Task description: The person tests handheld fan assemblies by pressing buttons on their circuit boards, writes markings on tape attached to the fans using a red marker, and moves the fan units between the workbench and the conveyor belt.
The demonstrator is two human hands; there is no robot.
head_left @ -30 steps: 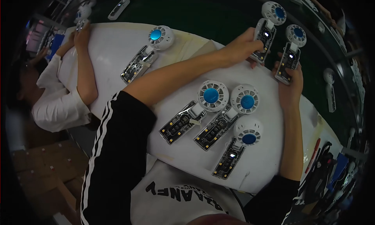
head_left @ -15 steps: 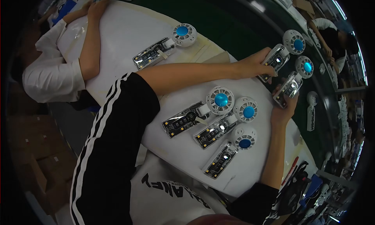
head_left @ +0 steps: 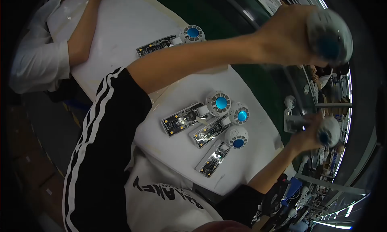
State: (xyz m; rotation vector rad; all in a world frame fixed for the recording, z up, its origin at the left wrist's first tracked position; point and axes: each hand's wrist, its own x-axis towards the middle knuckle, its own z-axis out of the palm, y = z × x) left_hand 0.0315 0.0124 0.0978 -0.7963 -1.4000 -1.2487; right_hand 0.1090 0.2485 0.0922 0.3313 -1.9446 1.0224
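My left hand [head_left: 288,36] is raised close to the camera, its fingers closed around a handheld fan-like device. The device's round white head [head_left: 332,34] with a dark blue centre juts out beyond the hand, blurred by motion; its handle is hidden in my grip. Lower on the right, my right hand [head_left: 307,137] grips a second such device, whose white head [head_left: 329,132] points away from the table. Part of its clear handle [head_left: 294,124] shows behind the fingers.
Three like devices with clear circuit-board handles lie side by side on the white table [head_left: 254,167]; one is the nearest [head_left: 213,157]. Another [head_left: 192,33] lies beyond my left forearm. A co-worker's sleeve [head_left: 40,67] is at the left. A green conveyor belt [head_left: 258,83] runs behind the table.
Both hands have lifted their devices and moved rightward in view. My left hand has come much nearer the camera, and my right hand has moved out past the table's edge.
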